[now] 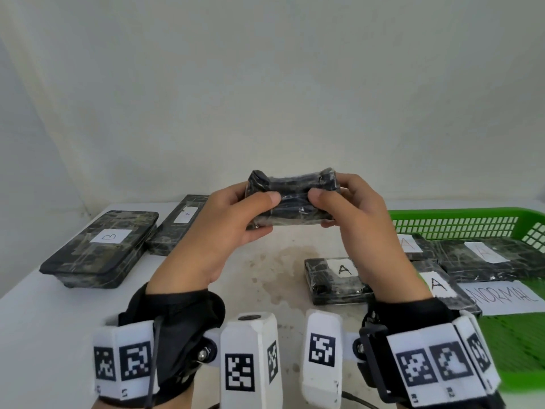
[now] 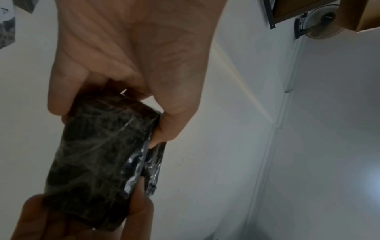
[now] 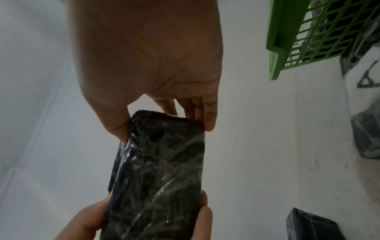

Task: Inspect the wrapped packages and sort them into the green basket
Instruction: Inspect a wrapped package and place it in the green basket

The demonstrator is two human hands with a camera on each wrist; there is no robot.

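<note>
A black package (image 1: 292, 202) wrapped in clear film is held up above the table, edge toward me. My left hand (image 1: 236, 214) grips its left end and my right hand (image 1: 348, 208) grips its right end, thumbs on the near face. The left wrist view shows the package (image 2: 98, 159) pinched between thumb and fingers; the right wrist view shows the same package (image 3: 160, 175) in both hands. The green basket (image 1: 460, 222) stands at the right and holds several wrapped packages marked "A" (image 1: 486, 255). No label shows on the held package.
A large wrapped package marked "B" (image 1: 103, 249) and a slimmer labelled one (image 1: 180, 222) lie at the left on the white table (image 1: 59, 320). Another "A" package (image 1: 336, 278) lies beside the basket. A paper reading "NORMAL" (image 1: 504, 296) lies in the basket.
</note>
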